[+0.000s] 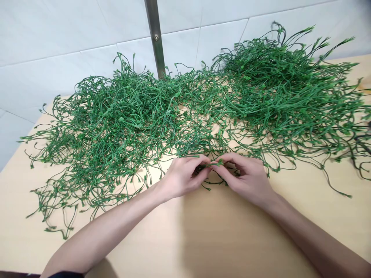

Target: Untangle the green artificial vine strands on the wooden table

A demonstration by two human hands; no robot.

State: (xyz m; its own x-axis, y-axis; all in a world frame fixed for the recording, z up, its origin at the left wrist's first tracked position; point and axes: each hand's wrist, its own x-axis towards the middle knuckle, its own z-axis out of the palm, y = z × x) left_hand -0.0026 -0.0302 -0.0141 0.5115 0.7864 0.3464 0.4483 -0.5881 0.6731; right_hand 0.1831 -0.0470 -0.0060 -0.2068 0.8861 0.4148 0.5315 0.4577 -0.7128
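Thin green plastic-looking plant stems (216, 164) are pinched between my two hands, which nearly meet at the fingertips. My left hand (185, 173) is closed, thumb and forefinger pressed on one end of the stems. From the other side my right hand (246, 173) pinches them too, its fingers curled. A few stem ends poke out below the fingertips; how many stems I hold is hidden. Just beyond my hands lies a loose tangle of the same stems, with small forked, lighter green tips.
A large heap of stems (124, 112) spreads over the left of the wooden table (220, 239). Another, denser heap (284, 88) lies at the back right. Behind stands a white tiled wall (72, 27) with a metal upright (155, 42) in front of it.
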